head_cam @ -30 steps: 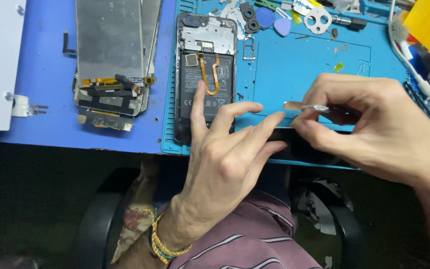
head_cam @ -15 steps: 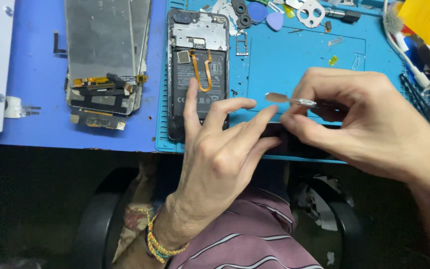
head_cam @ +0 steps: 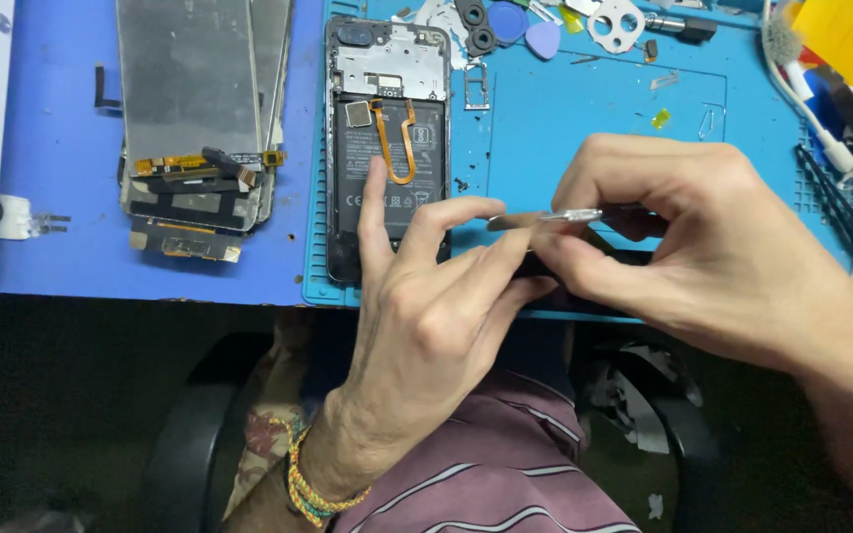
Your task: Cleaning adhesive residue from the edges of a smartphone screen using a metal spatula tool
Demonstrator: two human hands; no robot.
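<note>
Detached screen panels [head_cam: 194, 118] lie parked far left on the blue mat [head_cam: 565, 128]. Left hand [head_cam: 426, 316] pins the opened phone [head_cam: 387, 148], index finger pressed flat on its battery; other fingers curl toward the metal tweezers [head_cam: 560, 216]. Right hand [head_cam: 693, 237] pinches them, tips over the mat just right of the phone.

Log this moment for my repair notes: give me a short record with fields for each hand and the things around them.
left hand: index finger rests on the opened phone
right hand: pinches thin metal tweezers, tips by the left fingertips
phone: back off, on the teal mat
screen panels: on the blue mat, left of the phone
picks: at the teal mat's top edge
</note>
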